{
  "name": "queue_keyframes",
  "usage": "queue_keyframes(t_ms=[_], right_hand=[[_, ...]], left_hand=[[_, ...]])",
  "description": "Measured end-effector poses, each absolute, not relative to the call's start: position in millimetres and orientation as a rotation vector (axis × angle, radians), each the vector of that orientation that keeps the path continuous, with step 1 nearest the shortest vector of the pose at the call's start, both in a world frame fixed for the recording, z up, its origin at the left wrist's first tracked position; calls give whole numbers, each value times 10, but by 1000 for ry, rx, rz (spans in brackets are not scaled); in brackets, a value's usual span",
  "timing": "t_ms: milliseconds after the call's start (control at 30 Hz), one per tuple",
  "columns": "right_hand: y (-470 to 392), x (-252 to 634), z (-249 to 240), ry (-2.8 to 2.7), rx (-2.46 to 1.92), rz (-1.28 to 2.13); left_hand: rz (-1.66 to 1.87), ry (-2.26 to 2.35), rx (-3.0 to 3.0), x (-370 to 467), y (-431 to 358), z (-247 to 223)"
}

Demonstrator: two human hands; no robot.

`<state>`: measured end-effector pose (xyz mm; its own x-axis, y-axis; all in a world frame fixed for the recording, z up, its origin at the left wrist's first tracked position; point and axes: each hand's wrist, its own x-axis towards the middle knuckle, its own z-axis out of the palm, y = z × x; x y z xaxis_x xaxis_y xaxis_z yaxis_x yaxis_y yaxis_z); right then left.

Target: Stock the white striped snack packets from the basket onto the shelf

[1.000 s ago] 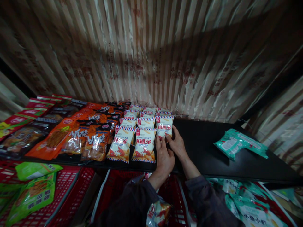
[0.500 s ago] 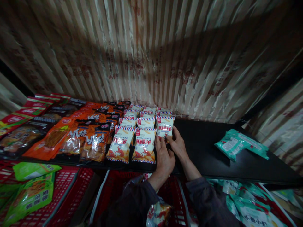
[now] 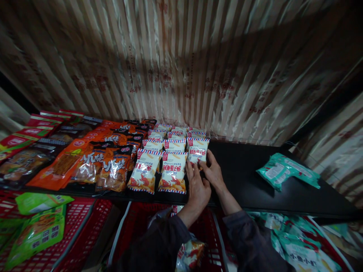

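A white snack bag (image 3: 197, 148) with a striped top edge stands leaning in the right-hand column of similar bags on the black shelf. My left hand (image 3: 197, 190) has its fingers at the lower left of this bag. On the other side, my right hand (image 3: 213, 173) grips its lower right edge, so the bag sits between both hands. The bag's bottom is partly hidden by my fingers. Just left of my left hand stands another white snack bag (image 3: 172, 173), the front one of the middle column. Beside it is a matching bag (image 3: 145, 172).
Orange-and-black snack packs (image 3: 113, 170) and red packs (image 3: 24, 136) fill the shelf's left side. Two teal bags (image 3: 283, 172) lie on the black shelf (image 3: 241, 177) at right. Below are red baskets (image 3: 82, 223) holding green and teal bags. A corrugated, plastic-covered panel (image 3: 181, 68) rises behind.
Both hands stay at the same white bag, with only a very slight shift of the fingers. The view has tilted a little; nothing else has visibly moved.
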<state>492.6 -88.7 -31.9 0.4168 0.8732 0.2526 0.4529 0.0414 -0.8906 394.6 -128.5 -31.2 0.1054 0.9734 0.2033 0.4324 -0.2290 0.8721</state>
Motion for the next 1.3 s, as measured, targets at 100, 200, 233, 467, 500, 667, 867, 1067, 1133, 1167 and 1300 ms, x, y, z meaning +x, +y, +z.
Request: queue_keyframes(t_ms=[100,200,233,467,500,667,867,1067,1133,1167,1300], right_hand=[[-899,4931,-333,-1193,-1620,464],[-894,4933,-357,-1219,-1617,444],[-890,4933,-364,-1221,-1615,437],[-875,4943,-346,-1215,-1617,496],[-876,4943,-341,-1213,-1623,511],[-878,4942,-351,-1201,-1649,510],[-869,4967,-389,-1221,-1626,485],[-885,4990,-446,-1192,-1621,491],[-916,4975,-432,-1167,-1606,496],[-943,4960,-407,-1149,-1593,490],[-1178,4830,-188,-1068,-1450,354]], left_hand=[[1062,1356,1761,3948,-1306,-310],[1082,1330,1727,3942,-1319,-312],[1085,1325,1717,3938,-1321,-312],[1049,1335,1718,3904,-1304,-280],[1041,1344,1718,3899,-1303,-267],[976,1382,1741,3888,-1311,-210],[1015,1376,1707,3891,-1323,-208],[1016,1356,1680,3875,-1327,-173],[1020,1336,1675,3856,-1364,-112],[1011,1327,1666,3836,-1400,-74],[873,1250,1573,3627,-1687,56]])
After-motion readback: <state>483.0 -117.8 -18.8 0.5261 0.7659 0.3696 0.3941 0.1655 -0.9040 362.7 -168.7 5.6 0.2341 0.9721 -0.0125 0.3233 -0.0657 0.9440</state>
